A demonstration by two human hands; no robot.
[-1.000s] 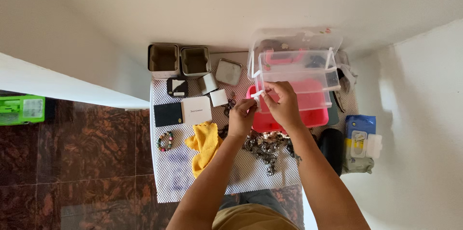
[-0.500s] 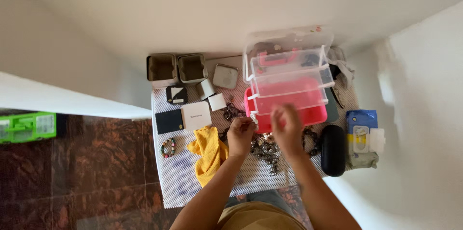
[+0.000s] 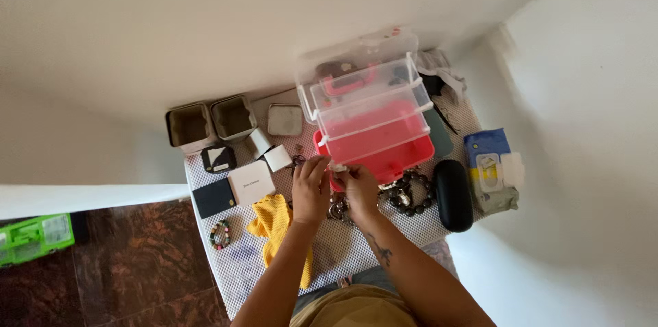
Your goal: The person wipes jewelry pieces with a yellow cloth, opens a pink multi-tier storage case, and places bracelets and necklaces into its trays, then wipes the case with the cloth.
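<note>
My left hand [image 3: 310,191] and my right hand [image 3: 360,190] are side by side, their fingertips meeting at the front left corner of a clear tiered organiser box with a pink base [image 3: 377,136]. The fingers look pinched together, but whatever is between them is too small to make out. Under and to the right of my hands lies a pile of dark beaded jewellery [image 3: 406,194]. Just left of my left wrist is a yellow cloth [image 3: 274,223]. Everything rests on a white mesh mat [image 3: 346,253].
Two open metal tins [image 3: 188,125] [image 3: 234,116], a square lid [image 3: 284,120], small black and white boxes [image 3: 250,182] and a bead bracelet [image 3: 219,234] lie left. A black glasses case [image 3: 452,195] and a wipes pack [image 3: 490,169] lie right. A green box [image 3: 34,238] sits on the floor.
Both hands left the clear tray's white arm and dropped to the box's front left corner, drawing together. The camera view shifted and tilted, so the table appears rotated.
</note>
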